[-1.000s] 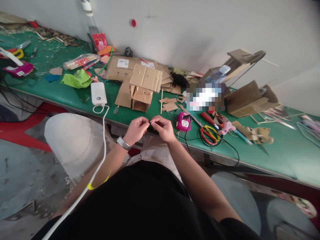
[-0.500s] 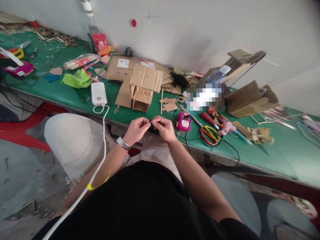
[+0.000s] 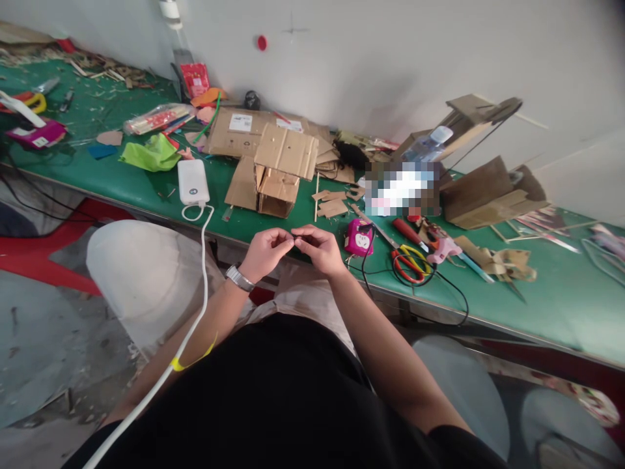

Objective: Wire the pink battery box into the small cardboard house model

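Note:
Just off the table's front edge, my left hand [image 3: 267, 253] and my right hand [image 3: 319, 249] meet fingertip to fingertip above my lap. Both are closed in a pinch, thumb against fingers. Whatever lies between the fingertips is too small or too hidden to make out. A watch [image 3: 239, 278] with a metal band is on my left wrist. Beyond the hands, a folded cardboard box [image 3: 278, 185] stands with its open end facing me. A pink power socket block [image 3: 359, 238] sits right of my right hand.
On the green table [image 3: 293, 225] lie a white power bank [image 3: 193, 182] with a cable, scissors [image 3: 410, 262], a red-handled screwdriver [image 3: 407, 233], a pink glue gun [image 3: 443, 250] and cardboard scraps [image 3: 333, 205]. A cardboard structure [image 3: 488, 195] stands at the right. Grey stools [image 3: 459, 391] are below.
The fingertips have shifted slightly against each other, and the index fingers now come closer together at the top. The dark bit between them earlier is less visible. Things on the table stay put.

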Tool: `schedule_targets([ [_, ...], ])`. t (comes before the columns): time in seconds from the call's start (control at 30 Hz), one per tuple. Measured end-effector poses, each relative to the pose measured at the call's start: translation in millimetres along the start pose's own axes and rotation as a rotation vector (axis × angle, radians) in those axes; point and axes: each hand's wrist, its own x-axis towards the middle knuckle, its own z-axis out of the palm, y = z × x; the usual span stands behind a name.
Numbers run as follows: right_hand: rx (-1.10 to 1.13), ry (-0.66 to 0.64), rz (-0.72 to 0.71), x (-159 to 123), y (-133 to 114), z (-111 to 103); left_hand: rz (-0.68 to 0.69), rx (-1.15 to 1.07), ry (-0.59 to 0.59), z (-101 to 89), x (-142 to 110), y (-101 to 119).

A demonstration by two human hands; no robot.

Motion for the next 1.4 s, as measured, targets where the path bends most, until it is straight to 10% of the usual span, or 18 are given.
schedule_targets([
  [1.4,-0.036,0.028,0.073,-3.8,-5.8,6.9,-0.126,-0.138,0.031,1.4,0.7,4.0],
])
